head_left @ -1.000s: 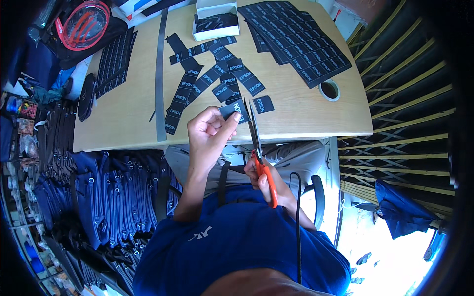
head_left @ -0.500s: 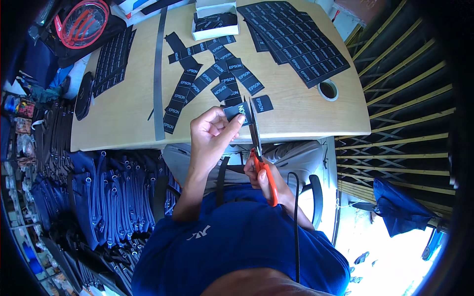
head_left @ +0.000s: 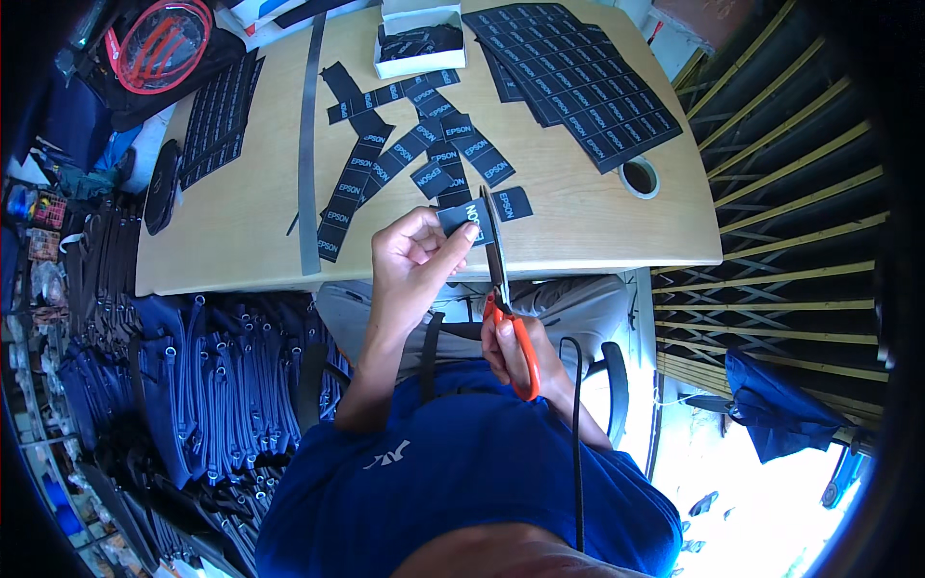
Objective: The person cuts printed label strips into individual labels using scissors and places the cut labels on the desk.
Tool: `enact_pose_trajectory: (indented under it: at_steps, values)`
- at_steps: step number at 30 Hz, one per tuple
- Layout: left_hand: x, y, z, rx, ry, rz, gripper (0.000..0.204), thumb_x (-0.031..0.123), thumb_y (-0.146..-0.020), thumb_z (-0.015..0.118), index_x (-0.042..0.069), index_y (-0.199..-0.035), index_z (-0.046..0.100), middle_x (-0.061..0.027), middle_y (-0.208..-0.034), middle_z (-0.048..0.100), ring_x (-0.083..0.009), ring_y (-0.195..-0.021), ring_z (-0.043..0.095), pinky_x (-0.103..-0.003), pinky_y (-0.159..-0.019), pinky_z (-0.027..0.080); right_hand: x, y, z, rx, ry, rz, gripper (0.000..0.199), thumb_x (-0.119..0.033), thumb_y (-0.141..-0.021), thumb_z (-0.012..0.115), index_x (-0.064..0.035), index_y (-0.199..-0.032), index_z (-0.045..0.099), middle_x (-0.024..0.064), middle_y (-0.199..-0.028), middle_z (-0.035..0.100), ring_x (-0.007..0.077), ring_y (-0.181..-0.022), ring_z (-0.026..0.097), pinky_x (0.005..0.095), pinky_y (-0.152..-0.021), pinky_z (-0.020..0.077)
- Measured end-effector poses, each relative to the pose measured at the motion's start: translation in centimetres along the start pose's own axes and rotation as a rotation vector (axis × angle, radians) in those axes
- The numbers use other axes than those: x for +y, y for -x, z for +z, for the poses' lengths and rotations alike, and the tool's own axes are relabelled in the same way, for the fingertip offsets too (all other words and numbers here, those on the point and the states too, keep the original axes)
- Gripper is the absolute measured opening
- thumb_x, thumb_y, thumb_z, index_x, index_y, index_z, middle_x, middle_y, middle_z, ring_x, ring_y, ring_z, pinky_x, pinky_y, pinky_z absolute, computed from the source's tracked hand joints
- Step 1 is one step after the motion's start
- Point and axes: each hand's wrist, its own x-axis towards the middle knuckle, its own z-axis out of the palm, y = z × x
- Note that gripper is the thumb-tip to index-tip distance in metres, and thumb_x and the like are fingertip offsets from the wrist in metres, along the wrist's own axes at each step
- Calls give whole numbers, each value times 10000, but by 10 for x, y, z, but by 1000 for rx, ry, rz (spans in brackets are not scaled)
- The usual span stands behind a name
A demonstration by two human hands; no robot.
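Observation:
My left hand (head_left: 414, 270) pinches a short black label strip (head_left: 461, 218) with white print, held just above the near edge of the wooden table (head_left: 251, 231). My right hand (head_left: 520, 352) grips orange-handled scissors (head_left: 499, 279), whose blades point up and meet the strip's right end. A cut black label (head_left: 511, 203) lies on the table just right of the blades. Several more cut labels and label strips (head_left: 405, 144) are scattered across the table's middle.
Uncut black label sheets (head_left: 578, 82) lie at the far right, another sheet (head_left: 217, 116) at the left. A white box (head_left: 421, 39) of labels stands at the back. A tape roll (head_left: 638, 176) sits right. Blue strapped bags (head_left: 193, 376) pile left of my lap.
My hands, strip and scissors have stayed almost in place at the table's near edge; any shift of the blades along the strip is slight.

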Motion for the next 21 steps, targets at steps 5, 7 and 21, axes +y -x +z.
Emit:
enact_pose_trajectory:
  at_steps: [5,7,21]
  values:
    - [1,1,-3,-27,6,-35,165,46,-806,680,12,-708,551,-27,-607,592,-41,-527,547,-170,-476,418,5,0,2,50,-88,6,522,-519,-927,380,-45,-730,472,-20,-527,422,58,-393,395,207,-366,303]
    - [1,1,-4,-103,-22,-67,150,37,-805,676,13,-716,558,-22,-600,583,-35,-520,535,-164,-475,405,11,-1,2,122,-230,-53,545,-572,-885,432,-35,-800,469,-26,-549,416,43,-425,389,192,-397,301]
    - [-6,10,-24,-712,-221,-116,205,114,-772,727,-24,-820,583,-41,-710,597,-55,-637,562,-205,-576,473,-9,-18,1,398,-14,-249,76,-6,-829,612,-20,-804,541,-28,-689,498,18,-590,440,177,-518,344]
